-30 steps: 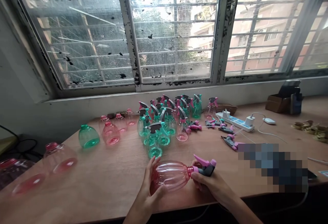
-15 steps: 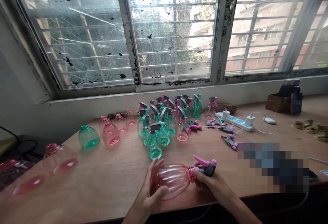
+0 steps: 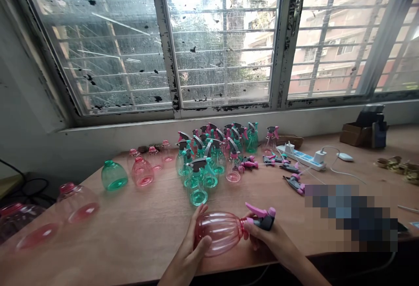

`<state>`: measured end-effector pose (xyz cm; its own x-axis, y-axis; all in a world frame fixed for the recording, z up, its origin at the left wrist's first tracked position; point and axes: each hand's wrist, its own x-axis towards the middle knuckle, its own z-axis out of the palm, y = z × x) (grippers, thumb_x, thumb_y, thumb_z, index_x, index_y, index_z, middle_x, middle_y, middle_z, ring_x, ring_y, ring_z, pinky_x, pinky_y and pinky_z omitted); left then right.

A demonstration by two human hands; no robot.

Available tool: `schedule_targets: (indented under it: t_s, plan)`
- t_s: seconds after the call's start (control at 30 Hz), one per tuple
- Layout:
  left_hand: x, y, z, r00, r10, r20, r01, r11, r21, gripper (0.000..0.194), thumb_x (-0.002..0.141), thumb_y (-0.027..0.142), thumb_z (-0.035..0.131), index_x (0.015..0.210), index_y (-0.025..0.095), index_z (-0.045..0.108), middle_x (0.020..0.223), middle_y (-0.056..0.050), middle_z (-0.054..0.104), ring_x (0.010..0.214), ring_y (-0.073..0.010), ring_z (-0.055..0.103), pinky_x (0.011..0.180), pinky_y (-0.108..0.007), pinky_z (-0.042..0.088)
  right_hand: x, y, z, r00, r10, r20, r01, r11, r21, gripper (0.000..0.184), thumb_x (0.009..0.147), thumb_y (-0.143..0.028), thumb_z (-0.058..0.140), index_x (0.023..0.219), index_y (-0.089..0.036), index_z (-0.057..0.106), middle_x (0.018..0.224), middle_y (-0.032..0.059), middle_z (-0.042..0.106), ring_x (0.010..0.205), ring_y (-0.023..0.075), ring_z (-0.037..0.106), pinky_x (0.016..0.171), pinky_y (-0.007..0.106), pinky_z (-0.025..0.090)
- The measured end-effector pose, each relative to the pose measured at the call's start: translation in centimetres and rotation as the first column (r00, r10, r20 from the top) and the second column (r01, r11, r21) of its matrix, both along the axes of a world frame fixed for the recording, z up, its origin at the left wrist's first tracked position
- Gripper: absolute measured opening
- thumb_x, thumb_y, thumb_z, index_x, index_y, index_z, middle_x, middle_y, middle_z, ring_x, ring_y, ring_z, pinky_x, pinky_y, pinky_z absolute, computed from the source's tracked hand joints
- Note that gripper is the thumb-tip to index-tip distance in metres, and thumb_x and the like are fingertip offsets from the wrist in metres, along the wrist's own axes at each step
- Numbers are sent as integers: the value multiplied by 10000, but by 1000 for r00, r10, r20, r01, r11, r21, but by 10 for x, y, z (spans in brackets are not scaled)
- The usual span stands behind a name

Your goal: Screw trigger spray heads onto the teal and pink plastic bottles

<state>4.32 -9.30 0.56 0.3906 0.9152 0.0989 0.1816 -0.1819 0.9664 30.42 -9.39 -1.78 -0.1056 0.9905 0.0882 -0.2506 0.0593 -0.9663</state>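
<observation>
A clear pink spray bottle (image 3: pixel 219 232) lies on its side between my hands, just above the table's front edge, its neck to the right. My left hand (image 3: pixel 193 246) wraps round its base end. At the neck, my right hand (image 3: pixel 262 233) grips the pink collar of a black and pink trigger sprayer (image 3: pixel 263 217); whether it is fully seated cannot be seen. Behind the bottle stands a cluster of green and pink bottles with sprayers fitted, the nearest a green spray bottle (image 3: pixel 198 185). Loose trigger sprayers (image 3: pixel 293 184) lie to the right.
Open-topped pink bottles (image 3: pixel 142 172) and a green bottle (image 3: pixel 114 176) stand on the left of the wooden table (image 3: pixel 147 233). At the right are a white power strip (image 3: pixel 304 156) with cables, a cardboard box (image 3: pixel 355 133) and a pixelated patch. A barred window runs behind.
The view has shifted slightly. Both hands keep hold of the bottle and sprayer; the sprayer is turned a little and the right fingers have moved slightly at the neck.
</observation>
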Motion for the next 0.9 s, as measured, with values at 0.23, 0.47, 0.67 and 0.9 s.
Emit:
schedule_targets:
  t_s: [0.23,0.47,0.67,0.9]
  plan:
    - [2,2,-4,998,-5,69,6,1000,-7,882,886,513,683,1602,307,211,1689,-81,299,1560,-300,240,1285,-477,164,0,-2,0,1000,0,-21,0,1000,-11,448,740,-536,854,922,-159,692,580,-6,692,452,124,542,459,257,449]
    - [-1,1,-9,998,-54,19,53,998,25,1048,821,564,741,1615,376,82,1723,-33,197,1582,-290,155,1290,-468,128,-2,-2,3,998,-46,-51,45,999,-18,511,715,-537,870,1017,-168,685,600,-27,669,468,118,518,492,274,427]
    - [-1,3,-9,997,13,77,-14,1000,6,782,952,652,445,1609,299,207,1666,-93,355,1551,-306,266,1282,-503,140,-2,-1,5,1000,-22,11,23,1000,-18,433,680,-517,878,853,-194,647,557,-76,551,472,96,427,481,249,349]
    - [5,2,-6,999,-8,53,8,1000,-7,908,886,620,620,1612,307,176,1622,-101,429,1508,-312,365,1253,-448,271,0,-1,7,999,-20,28,20,1000,-1,383,749,-527,827,788,-179,673,531,-53,543,496,115,429,507,271,355]
